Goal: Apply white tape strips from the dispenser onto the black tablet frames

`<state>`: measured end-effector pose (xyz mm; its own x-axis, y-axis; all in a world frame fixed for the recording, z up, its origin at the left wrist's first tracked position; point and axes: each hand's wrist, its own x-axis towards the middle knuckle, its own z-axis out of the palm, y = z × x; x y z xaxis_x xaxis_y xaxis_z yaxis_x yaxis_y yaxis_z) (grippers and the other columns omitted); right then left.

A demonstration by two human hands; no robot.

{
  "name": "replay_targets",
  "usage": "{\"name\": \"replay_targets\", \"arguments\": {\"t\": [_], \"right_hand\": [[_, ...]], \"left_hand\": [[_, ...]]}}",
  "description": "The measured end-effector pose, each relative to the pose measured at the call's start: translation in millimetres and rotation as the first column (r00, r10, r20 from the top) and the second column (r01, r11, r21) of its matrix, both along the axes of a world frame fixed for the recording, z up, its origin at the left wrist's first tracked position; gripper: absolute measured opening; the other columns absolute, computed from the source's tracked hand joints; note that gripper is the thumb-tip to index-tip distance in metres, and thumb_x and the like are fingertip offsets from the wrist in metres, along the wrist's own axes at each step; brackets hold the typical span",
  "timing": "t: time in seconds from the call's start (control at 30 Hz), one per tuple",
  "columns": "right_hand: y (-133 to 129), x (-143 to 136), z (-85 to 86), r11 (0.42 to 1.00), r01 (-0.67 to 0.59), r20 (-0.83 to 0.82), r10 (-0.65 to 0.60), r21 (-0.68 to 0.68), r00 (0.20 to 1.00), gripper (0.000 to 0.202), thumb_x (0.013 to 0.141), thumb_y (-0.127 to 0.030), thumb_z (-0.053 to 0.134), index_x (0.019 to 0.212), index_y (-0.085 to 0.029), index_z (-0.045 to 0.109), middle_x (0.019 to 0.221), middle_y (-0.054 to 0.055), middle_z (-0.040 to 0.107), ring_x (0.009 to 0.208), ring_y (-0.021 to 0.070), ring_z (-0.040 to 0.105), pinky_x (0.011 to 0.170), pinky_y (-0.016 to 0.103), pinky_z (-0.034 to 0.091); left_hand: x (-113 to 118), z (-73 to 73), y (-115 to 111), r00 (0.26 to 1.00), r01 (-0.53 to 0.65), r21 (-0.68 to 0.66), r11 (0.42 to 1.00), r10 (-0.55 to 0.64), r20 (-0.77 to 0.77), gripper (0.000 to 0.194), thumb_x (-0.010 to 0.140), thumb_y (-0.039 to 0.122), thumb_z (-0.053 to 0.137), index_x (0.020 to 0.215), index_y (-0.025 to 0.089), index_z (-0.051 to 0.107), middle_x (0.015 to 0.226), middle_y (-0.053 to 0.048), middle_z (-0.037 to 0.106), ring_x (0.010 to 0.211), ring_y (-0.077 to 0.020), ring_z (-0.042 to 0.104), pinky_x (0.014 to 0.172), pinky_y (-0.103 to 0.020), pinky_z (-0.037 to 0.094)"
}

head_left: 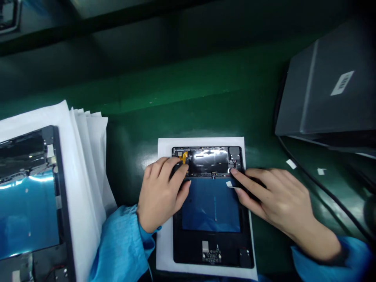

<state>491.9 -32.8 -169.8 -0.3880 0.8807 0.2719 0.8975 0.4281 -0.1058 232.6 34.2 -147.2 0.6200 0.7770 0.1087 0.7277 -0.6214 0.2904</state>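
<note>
A tablet with its inside exposed (207,239) lies on a white sheet (164,254). Inside it are a blue film-covered panel (210,203), a shiny black strip (208,161) and an orange flex cable (185,157). My left hand (163,192) rests over the tablet's upper left edge, fingertips beside the flex cable, thumb and index finger apart. With its index fingertip, my right hand (277,197) touches the tablet near a square black part (234,152) at upper right. Its thumb, apart from that finger, touches a small white tab (229,184) over the blue panel.
To the left, another opened tablet (66,231) lies on a stack of white sheets (78,164). A large grey box-like object (326,94) with a label stands at right. A black cable (329,190) crosses the green table (188,117), near small white scraps (291,164).
</note>
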Motion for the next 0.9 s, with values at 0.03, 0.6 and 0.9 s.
{"name": "replay_targets", "arguments": {"t": [0.03, 0.6, 0.9], "right_hand": [[0, 0, -0.4, 1.0, 0.004, -0.011, -0.004, -0.001, 1.0, 0.025, 0.088, -0.027, 0.061, 0.11, -0.016, 0.068, 0.087, 0.007, 0.063, 0.073, 0.0181, 0.051, 0.068, 0.033, 0.039], [6, -4, 35.7, 0.99, -0.112, -0.063, 0.117, 0.083, 0.991, 0.018, 0.091, -0.023, 0.057, 0.104, -0.016, 0.065, 0.085, 0.006, 0.068, 0.081, 0.0194, 0.063, 0.077, 0.032, 0.05], [74, -75, 27.7, 0.971, 0.008, -0.069, 0.009, 0.238, 0.998, 0.014, 0.087, -0.022, 0.059, 0.097, -0.014, 0.066, 0.078, 0.001, 0.069, 0.059, 0.0111, 0.061, 0.049, 0.026, 0.037]], "left_hand": [[0, -0.2, 0, 1.0, -0.001, 0.0, 1.0, 0.001, 0.002, 0.027, 0.092, 0.024, 0.054, 0.115, 0.015, 0.062, 0.119, -0.012, 0.062, 0.112, -0.0313, 0.051, 0.085, -0.044, 0.044], [-2, -3.7, -6, 1.0, -0.028, 0.008, 1.0, 0.028, 0.006, 0.027, 0.09, 0.024, 0.055, 0.115, 0.016, 0.062, 0.12, -0.011, 0.061, 0.113, -0.0308, 0.05, 0.085, -0.044, 0.044], [-3, -5.0, -9, 0.997, -0.075, -0.01, 0.997, 0.075, -0.013, 0.044, 0.089, 0.03, 0.057, 0.129, 0.014, 0.053, 0.138, -0.013, 0.051, 0.118, -0.0295, 0.048, 0.089, -0.043, 0.044]]}}
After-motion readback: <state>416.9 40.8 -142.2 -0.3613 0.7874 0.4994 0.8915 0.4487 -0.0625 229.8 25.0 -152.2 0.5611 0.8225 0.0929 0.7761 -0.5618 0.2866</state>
